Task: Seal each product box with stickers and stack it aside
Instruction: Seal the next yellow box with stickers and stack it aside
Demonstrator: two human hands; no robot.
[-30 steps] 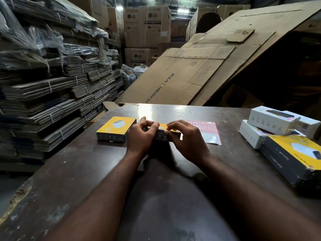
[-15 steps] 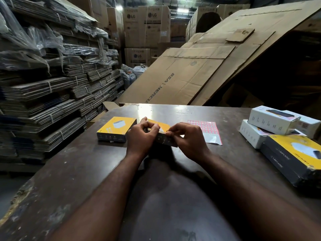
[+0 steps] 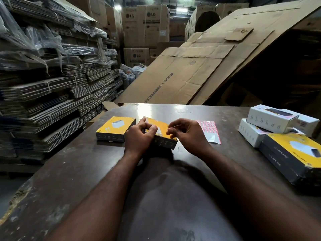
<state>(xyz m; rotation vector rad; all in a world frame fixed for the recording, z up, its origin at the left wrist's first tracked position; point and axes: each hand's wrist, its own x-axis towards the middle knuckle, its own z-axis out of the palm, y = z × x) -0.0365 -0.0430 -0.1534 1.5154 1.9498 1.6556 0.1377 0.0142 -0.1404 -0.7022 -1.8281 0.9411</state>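
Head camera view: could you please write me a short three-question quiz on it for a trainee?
1. True or false: the yellow box held in the left grip lies flat on the table.
2. Pick one: the sticker sheet lies (A) left of both grips, (B) on the table just right of the right grip, (C) on top of the white boxes.
3. Count: how many boxes lie flat on the table just left of the left grip?

Key
1. False: it is tilted, far edge raised.
2. B.
3. One, the second yellow box.
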